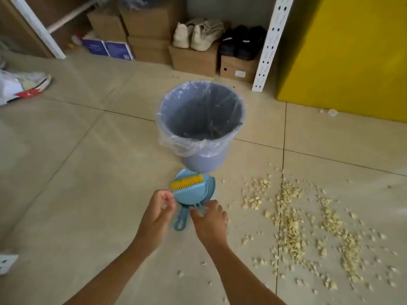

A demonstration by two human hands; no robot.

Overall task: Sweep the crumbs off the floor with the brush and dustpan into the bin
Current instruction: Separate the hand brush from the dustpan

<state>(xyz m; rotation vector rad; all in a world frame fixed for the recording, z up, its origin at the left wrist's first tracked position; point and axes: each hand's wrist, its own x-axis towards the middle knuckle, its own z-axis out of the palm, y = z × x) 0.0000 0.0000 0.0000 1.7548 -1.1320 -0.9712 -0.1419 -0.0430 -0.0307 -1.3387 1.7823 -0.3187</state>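
A small blue dustpan (pixel 209 190) lies on the tiled floor just in front of the bin, with a blue brush (pixel 191 190) with yellow bristles nested on it; their handles (pixel 181 221) point toward me. My left hand (pixel 157 214) hovers at the set's left edge, fingers loosely curled and touching or nearly touching it. My right hand (pixel 209 223) rests palm down over the handles' right side; whether it grips them I cannot tell. Pale yellow crumbs (pixel 290 216) are scattered over the floor to the right. The blue bin (pixel 200 148), lined with a clear bag, stands upright beyond the dustpan.
Cardboard boxes (pixel 193 60) with shoes on top line the back wall. A white perforated post (pixel 267 51) and a yellow panel (pixel 352 51) stand at the back right. A white shoe (pixel 24 86) lies at the left.
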